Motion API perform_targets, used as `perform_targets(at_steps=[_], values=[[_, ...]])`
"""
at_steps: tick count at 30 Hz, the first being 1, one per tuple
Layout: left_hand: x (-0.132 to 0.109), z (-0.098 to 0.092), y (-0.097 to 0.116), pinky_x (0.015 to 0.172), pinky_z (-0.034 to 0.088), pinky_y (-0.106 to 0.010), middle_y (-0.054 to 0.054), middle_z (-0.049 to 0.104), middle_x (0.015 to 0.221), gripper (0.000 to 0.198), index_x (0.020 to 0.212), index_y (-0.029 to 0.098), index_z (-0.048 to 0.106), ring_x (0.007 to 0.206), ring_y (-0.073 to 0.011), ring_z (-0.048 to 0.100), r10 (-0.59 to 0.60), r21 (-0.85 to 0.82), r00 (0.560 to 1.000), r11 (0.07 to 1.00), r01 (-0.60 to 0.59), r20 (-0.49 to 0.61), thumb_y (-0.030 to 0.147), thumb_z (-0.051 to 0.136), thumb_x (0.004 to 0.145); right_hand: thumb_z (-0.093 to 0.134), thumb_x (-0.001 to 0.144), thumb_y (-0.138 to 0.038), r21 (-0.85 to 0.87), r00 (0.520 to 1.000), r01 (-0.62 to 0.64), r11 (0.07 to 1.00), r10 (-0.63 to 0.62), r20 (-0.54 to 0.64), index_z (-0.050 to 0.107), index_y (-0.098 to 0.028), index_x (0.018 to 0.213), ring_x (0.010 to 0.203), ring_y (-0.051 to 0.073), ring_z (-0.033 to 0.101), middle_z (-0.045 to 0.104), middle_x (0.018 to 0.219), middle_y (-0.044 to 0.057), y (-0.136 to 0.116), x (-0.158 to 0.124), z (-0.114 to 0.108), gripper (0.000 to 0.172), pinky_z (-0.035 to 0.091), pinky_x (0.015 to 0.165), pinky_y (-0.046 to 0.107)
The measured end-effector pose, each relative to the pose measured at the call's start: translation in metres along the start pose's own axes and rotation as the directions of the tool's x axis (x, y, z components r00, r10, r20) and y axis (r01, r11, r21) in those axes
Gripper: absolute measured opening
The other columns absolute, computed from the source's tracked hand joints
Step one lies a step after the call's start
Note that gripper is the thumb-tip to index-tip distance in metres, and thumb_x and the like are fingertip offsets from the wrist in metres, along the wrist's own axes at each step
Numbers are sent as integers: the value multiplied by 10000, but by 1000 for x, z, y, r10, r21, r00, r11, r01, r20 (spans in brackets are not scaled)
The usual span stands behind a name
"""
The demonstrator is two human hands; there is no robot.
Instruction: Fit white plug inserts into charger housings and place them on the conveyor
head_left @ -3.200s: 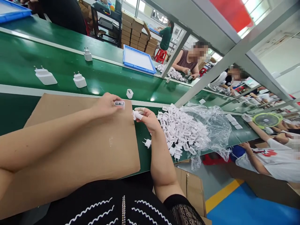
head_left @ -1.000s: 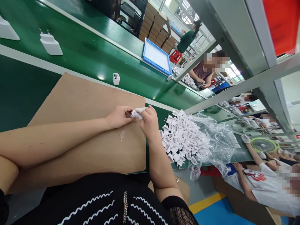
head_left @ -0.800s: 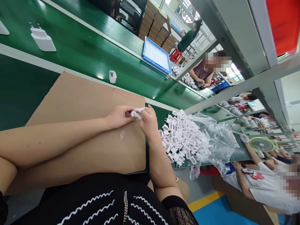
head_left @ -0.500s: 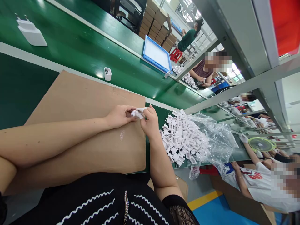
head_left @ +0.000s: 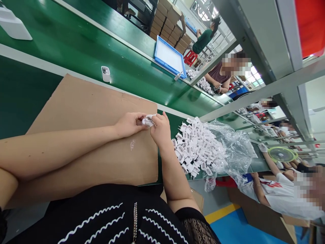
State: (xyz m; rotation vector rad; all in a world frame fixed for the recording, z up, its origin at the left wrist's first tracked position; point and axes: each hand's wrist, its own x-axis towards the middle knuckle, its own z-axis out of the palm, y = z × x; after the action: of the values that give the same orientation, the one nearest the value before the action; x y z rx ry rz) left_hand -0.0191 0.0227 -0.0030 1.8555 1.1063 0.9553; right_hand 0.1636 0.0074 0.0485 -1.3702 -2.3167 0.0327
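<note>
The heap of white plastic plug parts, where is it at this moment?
In the head view, the heap lies right of centre on the green table, between the right hand and the clear crumpled plastic bag.

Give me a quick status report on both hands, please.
Left hand, right hand: both on white part, over cardboard. White plug pile near right hand. No visible obstruction.

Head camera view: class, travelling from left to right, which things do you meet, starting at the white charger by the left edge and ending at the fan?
White charger, small open white housing, left hand, white piece, right hand, heap of white plug parts, clear plastic, fan.
</note>
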Motion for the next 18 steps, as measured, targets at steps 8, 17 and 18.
perform_targets(at_steps=[8,17,18], values=[[-8,14,3,754,512,-464,-285,698,1085,618,1409,-77,510,953,-366,639,191,698,980,695,-173,54,411,377,1053,488,778,-53,65,993,-98,993,102,-64,543,-232,754,785,198,539,519,789,16,8,-6,18,189,484,822,300],[4,-8,3,811,482,-382,-92,745,986,337,1113,196,724,942,-283,639,182,465,981,864,-193,70,448,558,962,619,918,-307,33,981,-193,981,192,37,500,-226,1448,1246,295,538,591,1376,123,-5,-39,-37,549,373,1118,464],[12,-13,1,778,475,-363,-71,745,962,323,1063,222,739,921,-272,642,144,429,988,890,-154,55,479,590,936,632,922,-336,-42,977,-207,978,209,52,468,-228,1493,1298,317,498,533,1450,140,-8,-55,-46,604,381,1106,463]])
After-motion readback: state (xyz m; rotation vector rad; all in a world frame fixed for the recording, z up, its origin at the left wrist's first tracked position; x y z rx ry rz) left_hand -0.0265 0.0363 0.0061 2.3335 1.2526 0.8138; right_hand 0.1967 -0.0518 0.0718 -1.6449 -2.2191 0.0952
